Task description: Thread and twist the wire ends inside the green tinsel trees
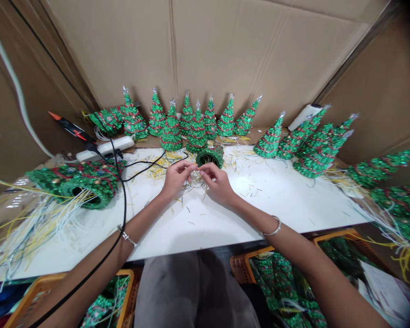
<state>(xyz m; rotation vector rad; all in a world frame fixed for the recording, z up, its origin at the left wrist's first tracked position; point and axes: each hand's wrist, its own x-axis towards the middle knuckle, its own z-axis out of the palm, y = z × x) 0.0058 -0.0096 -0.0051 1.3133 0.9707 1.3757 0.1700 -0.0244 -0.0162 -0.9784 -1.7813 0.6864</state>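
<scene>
My left hand (178, 177) and my right hand (217, 180) meet at the middle of the white tabletop, thumbs and forefingers pinched close together. Between their fingertips are thin wires (200, 181), too fine to make out singly. Just beyond my fingers a small green Christmas tree (216, 155) lies on its side, its hollow base turned toward me. Pale wires show inside that opening and lead toward my hands. Short yellow and dark wire clippings (157, 172) are strewn around.
Small decorated trees (197, 130) stand along the cardboard back wall, more at right (314, 157). Larger trees (85, 182) with long loose wires lie at left. A soldering iron (73, 130) rests by a white power strip (105, 148). A black cable (123, 205) crosses my left arm. Orange baskets (248, 264) sit below.
</scene>
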